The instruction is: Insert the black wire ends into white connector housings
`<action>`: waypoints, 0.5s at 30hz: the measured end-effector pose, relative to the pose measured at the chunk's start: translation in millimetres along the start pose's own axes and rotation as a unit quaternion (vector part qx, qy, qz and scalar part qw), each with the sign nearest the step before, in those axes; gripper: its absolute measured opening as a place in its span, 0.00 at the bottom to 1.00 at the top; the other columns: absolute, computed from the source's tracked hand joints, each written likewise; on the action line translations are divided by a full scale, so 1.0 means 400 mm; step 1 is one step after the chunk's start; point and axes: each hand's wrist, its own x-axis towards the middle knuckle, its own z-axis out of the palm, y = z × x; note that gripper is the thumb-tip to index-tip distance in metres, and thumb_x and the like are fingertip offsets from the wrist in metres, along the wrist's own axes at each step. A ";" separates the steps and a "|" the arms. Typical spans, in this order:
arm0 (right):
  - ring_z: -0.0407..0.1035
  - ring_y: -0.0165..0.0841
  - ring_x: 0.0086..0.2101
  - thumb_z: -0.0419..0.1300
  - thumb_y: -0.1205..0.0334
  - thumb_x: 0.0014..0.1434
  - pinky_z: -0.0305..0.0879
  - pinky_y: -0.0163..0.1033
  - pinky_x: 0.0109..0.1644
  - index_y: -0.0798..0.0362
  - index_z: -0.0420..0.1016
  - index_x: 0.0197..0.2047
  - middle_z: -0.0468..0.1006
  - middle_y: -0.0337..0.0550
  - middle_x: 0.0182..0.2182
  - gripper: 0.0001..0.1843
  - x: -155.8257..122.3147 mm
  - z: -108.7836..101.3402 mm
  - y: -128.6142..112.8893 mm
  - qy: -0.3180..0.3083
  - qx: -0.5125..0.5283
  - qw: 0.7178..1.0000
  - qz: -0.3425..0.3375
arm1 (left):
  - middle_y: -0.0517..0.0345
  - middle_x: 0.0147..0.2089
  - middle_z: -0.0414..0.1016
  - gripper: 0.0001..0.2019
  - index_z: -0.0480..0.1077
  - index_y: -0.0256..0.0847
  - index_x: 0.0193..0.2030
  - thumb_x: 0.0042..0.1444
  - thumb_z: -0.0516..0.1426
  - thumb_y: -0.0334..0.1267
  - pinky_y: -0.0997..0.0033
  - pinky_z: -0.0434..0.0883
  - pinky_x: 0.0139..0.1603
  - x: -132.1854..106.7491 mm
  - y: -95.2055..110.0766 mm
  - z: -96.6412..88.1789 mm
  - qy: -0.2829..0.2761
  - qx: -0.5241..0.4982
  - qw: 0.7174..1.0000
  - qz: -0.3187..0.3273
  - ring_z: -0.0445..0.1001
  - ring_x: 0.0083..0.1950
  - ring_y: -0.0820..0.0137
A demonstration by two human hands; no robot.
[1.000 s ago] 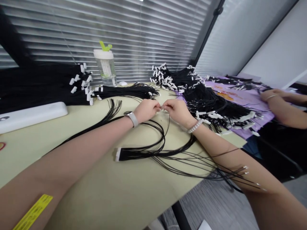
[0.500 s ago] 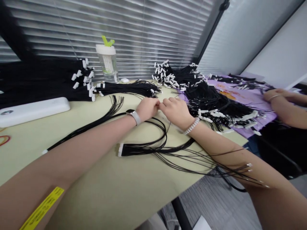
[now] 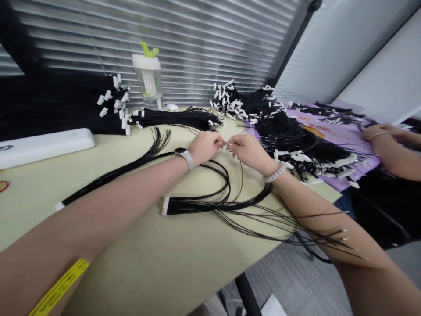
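My left hand (image 3: pixel 204 145) and my right hand (image 3: pixel 247 150) meet fingertip to fingertip above the pale table (image 3: pixel 158 259), both pinched on a thin black wire (image 3: pixel 241 180) whose end sits between them. A bundle of black wires with a white connector (image 3: pixel 163 206) loops on the table just below my hands. Loose wires (image 3: pixel 315 239) trail over my right forearm and off the table edge. My left wrist carries a watch, my right wrist a bead bracelet.
Heaps of black wires with white connectors (image 3: pixel 289 140) lie at the back and right, partly on a purple sheet (image 3: pixel 332 131). A clear water bottle (image 3: pixel 148 79) stands by the blinds. A white flat device (image 3: pixel 46 147) lies at left. Another person's hand (image 3: pixel 381 136) works at right.
My two hands have shifted slightly right and apart, drawing the wire end between the fingertips. The view has tilted a little; the looped bundle has stayed put.
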 end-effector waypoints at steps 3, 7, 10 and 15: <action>0.61 0.24 0.20 0.44 0.59 0.57 0.53 0.29 0.25 0.58 0.68 0.27 0.70 0.40 0.19 0.17 0.001 -0.001 0.011 -0.012 0.066 0.998 0.016 | 0.58 0.24 0.72 0.09 0.72 0.36 0.27 0.51 0.51 0.34 0.75 0.58 0.29 0.001 0.003 0.001 0.003 -0.007 1.000 0.003 0.66 0.26 0.74; 0.59 0.23 0.21 0.45 0.58 0.55 0.53 0.29 0.26 0.58 0.66 0.23 0.68 0.39 0.19 0.17 0.004 0.010 0.004 0.007 0.108 0.994 0.033 | 0.57 0.22 0.72 0.09 0.72 0.36 0.26 0.50 0.51 0.34 0.74 0.57 0.27 0.000 0.006 0.003 0.003 -0.006 1.000 0.007 0.65 0.24 0.73; 0.57 0.24 0.21 0.47 0.59 0.53 0.52 0.30 0.27 0.58 0.66 0.22 0.67 0.39 0.18 0.15 0.011 0.019 -0.011 0.030 0.114 0.992 0.041 | 0.56 0.23 0.72 0.09 0.72 0.35 0.25 0.49 0.51 0.32 0.74 0.57 0.28 -0.002 0.006 0.004 0.005 -0.002 1.000 0.005 0.65 0.24 0.73; 0.56 0.24 0.20 0.50 0.58 0.51 0.51 0.31 0.26 0.59 0.68 0.22 0.67 0.39 0.17 0.15 0.012 0.020 -0.025 0.034 0.123 0.991 0.046 | 0.56 0.25 0.74 0.08 0.72 0.36 0.26 0.48 0.51 0.32 0.74 0.59 0.29 0.001 -0.001 0.005 0.017 -0.002 1.000 -0.006 0.67 0.26 0.72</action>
